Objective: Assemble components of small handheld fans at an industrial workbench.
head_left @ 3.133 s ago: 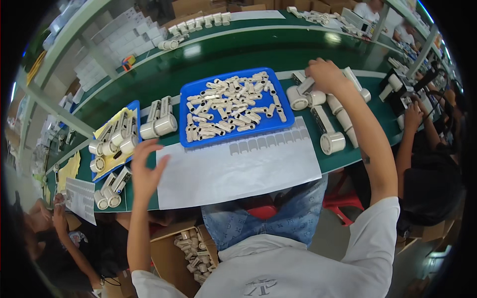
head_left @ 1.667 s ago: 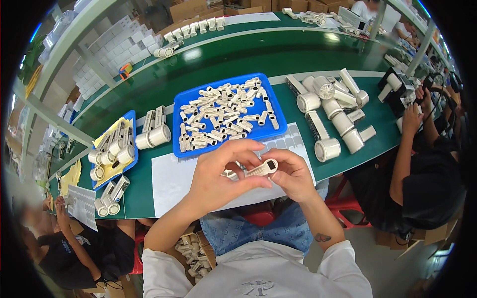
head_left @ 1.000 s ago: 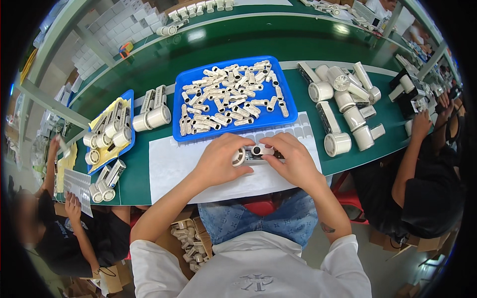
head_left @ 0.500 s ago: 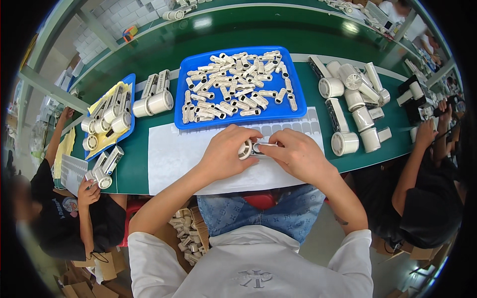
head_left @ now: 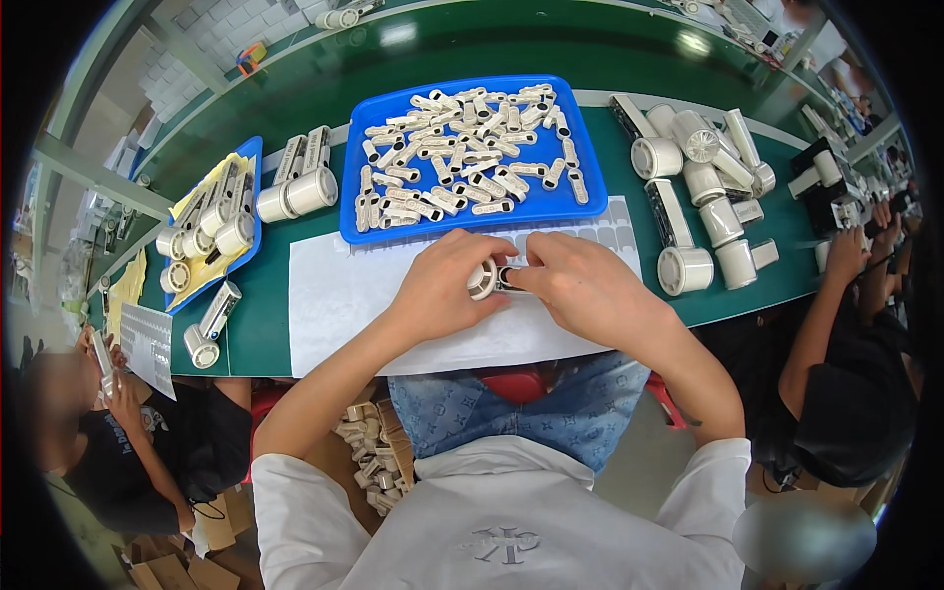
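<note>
My left hand (head_left: 444,287) is closed around the round grilled head of a white handheld fan (head_left: 481,278), above a white sheet (head_left: 393,324) on the green table. Close beside it, my right hand (head_left: 580,285) has its thumb and fingers bent down onto the dark part of the fan's handle. My right fingertips partly hide the handle, so any small piece under them cannot be made out. Just beyond both hands lies a blue tray (head_left: 354,202) with many small white elongated parts, each with a dark oval end (head_left: 492,207).
Several white fans (head_left: 684,270) lie at the right. On the left are more fans (head_left: 315,189), a smaller blue tray (head_left: 254,231) lined with yellow, and a single fan (head_left: 203,346). Co-workers sit on both sides. A carton of white parts (head_left: 372,457) stands below the table.
My right fingers have curled in and down onto the handle, where a pale part showed before. The co-worker at left has lifted a fan off the table. The whole view has shifted slightly.
</note>
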`<state>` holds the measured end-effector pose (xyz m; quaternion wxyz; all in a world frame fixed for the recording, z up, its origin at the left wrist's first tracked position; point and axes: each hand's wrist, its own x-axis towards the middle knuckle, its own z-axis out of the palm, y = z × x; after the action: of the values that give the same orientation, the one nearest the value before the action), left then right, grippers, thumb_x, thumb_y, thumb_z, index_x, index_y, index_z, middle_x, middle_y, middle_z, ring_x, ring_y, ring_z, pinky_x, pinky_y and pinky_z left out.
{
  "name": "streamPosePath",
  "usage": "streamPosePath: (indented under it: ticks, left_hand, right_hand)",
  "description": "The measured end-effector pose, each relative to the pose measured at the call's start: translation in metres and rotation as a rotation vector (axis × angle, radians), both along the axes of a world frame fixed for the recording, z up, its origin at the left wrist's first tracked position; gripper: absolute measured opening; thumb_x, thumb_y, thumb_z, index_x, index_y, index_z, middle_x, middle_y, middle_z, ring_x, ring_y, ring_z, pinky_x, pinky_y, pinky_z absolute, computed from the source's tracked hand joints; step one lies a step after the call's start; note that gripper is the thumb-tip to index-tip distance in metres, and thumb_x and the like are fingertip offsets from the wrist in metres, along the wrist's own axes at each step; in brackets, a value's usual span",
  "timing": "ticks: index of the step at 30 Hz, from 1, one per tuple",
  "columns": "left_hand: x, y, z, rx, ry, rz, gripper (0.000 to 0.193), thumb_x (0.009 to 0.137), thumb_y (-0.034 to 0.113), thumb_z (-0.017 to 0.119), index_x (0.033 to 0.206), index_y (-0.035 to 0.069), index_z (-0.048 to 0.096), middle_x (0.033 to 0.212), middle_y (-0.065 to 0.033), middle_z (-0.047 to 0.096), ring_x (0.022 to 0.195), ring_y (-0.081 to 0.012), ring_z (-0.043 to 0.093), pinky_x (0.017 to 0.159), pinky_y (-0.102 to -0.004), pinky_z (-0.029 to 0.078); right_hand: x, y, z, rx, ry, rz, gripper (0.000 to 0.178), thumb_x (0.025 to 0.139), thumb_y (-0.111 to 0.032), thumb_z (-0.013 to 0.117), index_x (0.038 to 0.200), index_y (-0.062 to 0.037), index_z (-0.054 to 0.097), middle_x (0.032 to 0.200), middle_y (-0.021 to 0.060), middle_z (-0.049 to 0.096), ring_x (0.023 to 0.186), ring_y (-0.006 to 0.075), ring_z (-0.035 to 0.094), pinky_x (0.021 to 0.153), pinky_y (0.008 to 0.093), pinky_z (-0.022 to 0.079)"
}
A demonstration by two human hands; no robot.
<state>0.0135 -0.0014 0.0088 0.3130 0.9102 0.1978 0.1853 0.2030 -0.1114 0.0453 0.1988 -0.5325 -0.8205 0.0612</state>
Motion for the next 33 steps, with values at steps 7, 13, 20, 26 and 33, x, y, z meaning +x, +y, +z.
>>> streamPosePath:
  ticks: [7, 13, 20, 26, 33]
  left_hand:
    - [-0.002, 0.0, 0.001, 0.018, 0.019, -0.008, 0.053, 0.067, 0.011, 0.087, 0.115, 0.009, 0.065, 0.104, -0.007, 0.069, 0.099, -0.028, 0.062, 0.085, -0.0393, 0.05]
    - [0.001, 0.0, 0.001, -0.004, 0.028, 0.003, 0.052, 0.068, 0.012, 0.086, 0.115, 0.009, 0.065, 0.106, -0.0069, 0.069, 0.099, -0.0285, 0.061, 0.086, -0.0394, 0.05]
    - [-0.001, -0.002, -0.002, -0.006, -0.008, 0.031, 0.052, 0.067, 0.011, 0.086, 0.114, 0.01, 0.066, 0.104, -0.0069, 0.069, 0.099, -0.0282, 0.062, 0.085, -0.0391, 0.05]
    - [0.0, -0.002, -0.004, 0.004, -0.053, 0.02, 0.047, 0.067, 0.009, 0.086, 0.11, 0.01, 0.067, 0.102, -0.0063, 0.069, 0.097, -0.0278, 0.062, 0.084, -0.0386, 0.05]
    - [0.0, -0.004, -0.004, 0.017, -0.071, 0.043, 0.041, 0.067, 0.009, 0.086, 0.103, 0.01, 0.068, 0.097, -0.0058, 0.068, 0.094, -0.0269, 0.062, 0.081, -0.0376, 0.05]
  right_hand:
    - [-0.003, 0.002, 0.002, -0.013, -0.022, 0.004, 0.029, 0.075, 0.001, 0.065, 0.103, -0.0037, 0.073, 0.088, 0.0121, 0.059, 0.087, 0.0293, 0.063, 0.073, 0.0418, 0.051]
    - [0.001, 0.0, -0.003, 0.014, 0.0, -0.015, 0.028, 0.076, 0.0, 0.068, 0.104, -0.0033, 0.073, 0.087, 0.0115, 0.061, 0.083, 0.0295, 0.063, 0.072, 0.041, 0.051]
    - [0.0, -0.011, -0.023, 0.11, 0.459, -0.269, 0.023, 0.082, -0.006, 0.073, 0.106, -0.0045, 0.073, 0.093, 0.0089, 0.064, 0.087, 0.0282, 0.062, 0.076, 0.039, 0.051]
    - [-0.003, -0.014, -0.041, 0.109, 0.439, -0.29, 0.024, 0.08, -0.006, 0.075, 0.104, -0.0044, 0.073, 0.093, 0.0091, 0.064, 0.09, 0.0279, 0.061, 0.078, 0.038, 0.051]
    - [-0.01, -0.013, -0.041, 0.108, 0.467, -0.307, 0.023, 0.079, -0.004, 0.076, 0.101, -0.005, 0.074, 0.091, 0.0082, 0.062, 0.089, 0.0276, 0.061, 0.078, 0.0378, 0.05]
